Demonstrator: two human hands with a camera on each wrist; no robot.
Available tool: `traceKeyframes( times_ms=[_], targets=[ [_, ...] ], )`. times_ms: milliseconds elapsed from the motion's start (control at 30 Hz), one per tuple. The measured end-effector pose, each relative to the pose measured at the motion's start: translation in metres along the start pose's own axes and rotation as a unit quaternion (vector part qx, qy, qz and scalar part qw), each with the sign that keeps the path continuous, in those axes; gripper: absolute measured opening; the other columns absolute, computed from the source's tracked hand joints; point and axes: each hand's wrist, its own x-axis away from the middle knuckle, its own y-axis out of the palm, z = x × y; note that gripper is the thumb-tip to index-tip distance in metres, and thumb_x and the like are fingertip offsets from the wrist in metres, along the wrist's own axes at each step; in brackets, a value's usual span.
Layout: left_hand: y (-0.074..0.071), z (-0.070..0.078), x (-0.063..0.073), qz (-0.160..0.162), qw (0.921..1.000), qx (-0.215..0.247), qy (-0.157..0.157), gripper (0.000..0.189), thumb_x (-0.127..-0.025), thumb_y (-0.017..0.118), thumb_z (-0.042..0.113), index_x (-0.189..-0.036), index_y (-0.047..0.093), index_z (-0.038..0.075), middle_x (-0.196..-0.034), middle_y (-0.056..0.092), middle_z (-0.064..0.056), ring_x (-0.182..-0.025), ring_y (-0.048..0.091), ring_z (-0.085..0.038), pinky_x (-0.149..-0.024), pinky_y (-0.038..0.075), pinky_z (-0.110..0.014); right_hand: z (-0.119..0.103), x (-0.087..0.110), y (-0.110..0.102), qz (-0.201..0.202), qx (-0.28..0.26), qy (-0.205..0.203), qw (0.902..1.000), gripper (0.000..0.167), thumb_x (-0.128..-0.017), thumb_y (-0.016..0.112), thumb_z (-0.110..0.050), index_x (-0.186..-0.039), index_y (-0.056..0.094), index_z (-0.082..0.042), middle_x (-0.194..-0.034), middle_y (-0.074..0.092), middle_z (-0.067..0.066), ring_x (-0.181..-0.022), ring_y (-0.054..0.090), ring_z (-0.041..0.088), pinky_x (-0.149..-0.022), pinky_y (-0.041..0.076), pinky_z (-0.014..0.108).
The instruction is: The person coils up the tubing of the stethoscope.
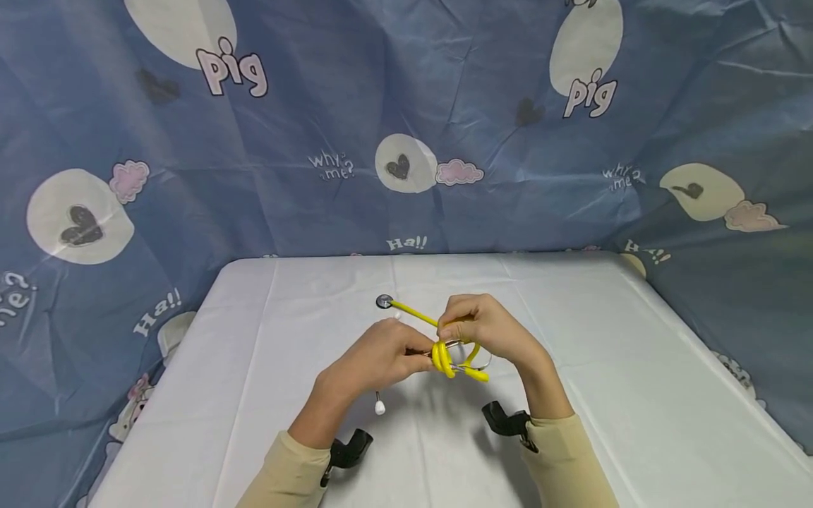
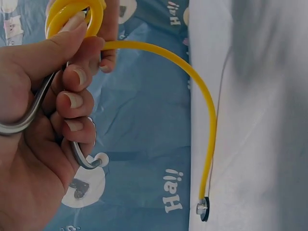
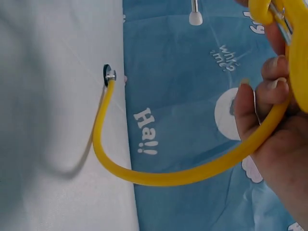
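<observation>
A stethoscope with yellow tubing [image 1: 414, 312] is held between both hands over the white table. My left hand [image 1: 381, 356] grips its metal ear tubes [image 2: 30, 118], thumb against the wound yellow loops [image 2: 60, 19]. One white ear tip [image 1: 380, 408] pokes out below that hand. Thumb and fingers of my right hand [image 1: 489, 328] pinch the tubing just above the loops, partly hiding it. From there a length of tube curves away to the round chest piece [image 1: 384, 301], at the table's surface. A short yellow tube end [image 1: 476, 375] sticks out under the right hand.
A white cloth covers the table [image 1: 305, 303]. Behind and beside it hangs a blue printed curtain [image 1: 356, 212]. Black wrist mounts [image 1: 349, 451] show at both sleeves.
</observation>
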Motion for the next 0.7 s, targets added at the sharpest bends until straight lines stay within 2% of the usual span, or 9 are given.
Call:
traceKeyframes(
  times_ms=[200, 333, 467, 600, 700],
  targets=[
    [0.000, 0.006, -0.001, 0.001, 0.9996, -0.003, 0.027, 0.011, -0.090, 0.072, 0.026, -0.081, 0.074, 0.031, -0.054, 0.041, 0.021, -0.049, 0.035, 0.003, -0.052, 0.030, -0.016, 0.009, 0.001, -0.005, -0.034, -0.056, -0.011, 0.9978, 0.007, -0.088, 0.074, -0.014, -0.087, 0.078, -0.009, -0.074, 0.060, 0.001, -0.069, 0.051, 0.011, -0.065, 0.046, 0.025],
    [0.001, 0.007, -0.001, 0.004, 0.9996, -0.003, 0.029, 0.012, -0.090, 0.072, 0.026, -0.080, 0.073, 0.031, -0.055, 0.045, 0.021, -0.050, 0.036, 0.003, -0.053, 0.030, -0.016, 0.016, 0.000, -0.005, -0.051, -0.095, -0.021, 0.9939, 0.012, -0.089, 0.071, -0.008, -0.090, 0.076, 0.003, -0.075, 0.062, 0.000, -0.069, 0.051, 0.010, -0.066, 0.046, 0.024],
    [0.001, 0.006, 0.000, 0.013, 0.9993, 0.005, 0.035, 0.011, -0.090, 0.073, 0.026, -0.081, 0.074, 0.031, -0.055, 0.046, 0.021, -0.049, 0.036, 0.004, -0.052, 0.030, -0.016, 0.019, -0.001, -0.004, -0.061, -0.126, -0.040, 0.9893, 0.015, -0.090, 0.069, -0.006, -0.091, 0.073, 0.009, -0.077, 0.063, 0.001, -0.071, 0.052, 0.010, -0.066, 0.046, 0.024],
    [0.000, 0.006, 0.000, 0.024, 0.9980, 0.035, 0.046, 0.008, -0.090, 0.073, 0.024, -0.087, 0.078, 0.030, -0.059, 0.054, 0.021, -0.049, 0.038, 0.004, -0.051, 0.033, -0.016, 0.024, 0.000, -0.005, -0.070, -0.153, -0.050, 0.9845, 0.012, -0.091, 0.066, -0.004, -0.088, 0.075, 0.004, -0.079, 0.066, 0.002, -0.072, 0.055, 0.012, -0.068, 0.048, 0.026],
    [-0.002, 0.008, 0.001, 0.037, 0.9968, 0.055, 0.045, 0.009, -0.089, 0.074, 0.022, -0.091, 0.079, 0.030, -0.066, 0.061, 0.022, -0.051, 0.041, 0.003, -0.052, 0.035, -0.016, 0.027, 0.000, -0.005, -0.079, -0.172, -0.048, 0.9807, 0.016, -0.092, 0.061, -0.003, -0.087, 0.076, -0.002, -0.080, 0.067, 0.002, -0.073, 0.056, 0.016, -0.071, 0.049, 0.031]
  ],
)
